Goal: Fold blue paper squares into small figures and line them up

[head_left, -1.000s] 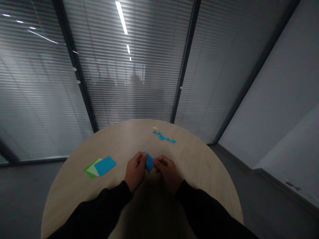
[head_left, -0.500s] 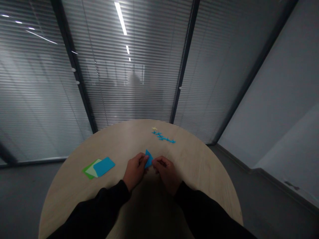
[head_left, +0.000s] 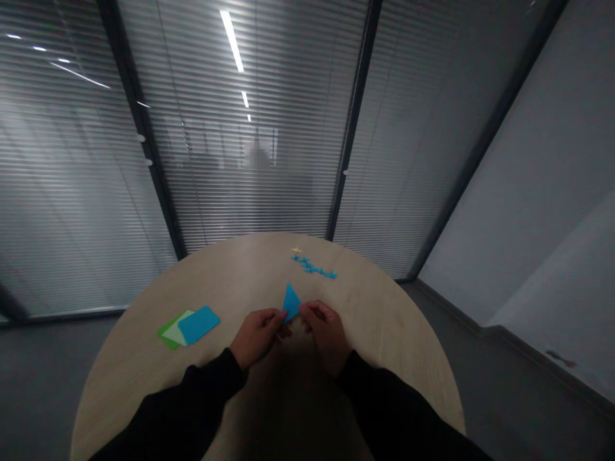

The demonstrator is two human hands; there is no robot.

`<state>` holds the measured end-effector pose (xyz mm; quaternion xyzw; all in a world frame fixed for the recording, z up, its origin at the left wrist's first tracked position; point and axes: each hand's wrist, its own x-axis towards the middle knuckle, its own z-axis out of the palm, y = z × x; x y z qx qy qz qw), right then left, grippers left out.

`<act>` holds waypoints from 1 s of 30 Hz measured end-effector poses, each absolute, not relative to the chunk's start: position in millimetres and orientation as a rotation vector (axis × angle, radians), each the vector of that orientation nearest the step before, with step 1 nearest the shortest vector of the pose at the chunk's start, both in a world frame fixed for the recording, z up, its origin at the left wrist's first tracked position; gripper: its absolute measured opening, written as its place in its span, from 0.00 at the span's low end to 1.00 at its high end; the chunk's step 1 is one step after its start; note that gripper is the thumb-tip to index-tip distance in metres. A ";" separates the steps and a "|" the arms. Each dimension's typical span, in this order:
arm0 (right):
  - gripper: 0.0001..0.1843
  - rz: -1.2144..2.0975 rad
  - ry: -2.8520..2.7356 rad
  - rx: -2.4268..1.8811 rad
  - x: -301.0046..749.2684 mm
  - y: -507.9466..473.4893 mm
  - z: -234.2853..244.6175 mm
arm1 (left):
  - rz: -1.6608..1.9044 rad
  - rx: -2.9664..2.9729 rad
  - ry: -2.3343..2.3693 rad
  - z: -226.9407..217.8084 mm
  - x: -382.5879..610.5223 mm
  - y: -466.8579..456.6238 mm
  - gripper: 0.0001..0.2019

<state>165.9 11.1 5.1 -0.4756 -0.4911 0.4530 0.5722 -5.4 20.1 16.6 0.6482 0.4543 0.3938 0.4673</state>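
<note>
A small blue folded paper piece [head_left: 291, 301] with a pointed tip stands up between my two hands over the round wooden table [head_left: 230, 282]. My left hand [head_left: 257, 334] pinches its lower left edge with closed fingers. My right hand [head_left: 325, 331] pinches its lower right edge, fingers curled. Both sleeves are black.
A stack of paper sheets, blue on pale green on bright green [head_left: 189, 325], lies at the table's left. Several small blue folded pieces [head_left: 314, 268] lie in a row at the far side, with a small yellow one [head_left: 296, 251] beyond. Glass walls with blinds stand behind.
The blue paper has turned from a flat fold lying between my hands to a pointed triangle standing upright. Both hands stayed close together and shifted slightly.
</note>
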 end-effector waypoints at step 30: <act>0.16 1.084 -1.261 -1.119 155.7 -0.1 7.2 | 1.173 1.989 1.458 20.4 -0.4 20.8 0.18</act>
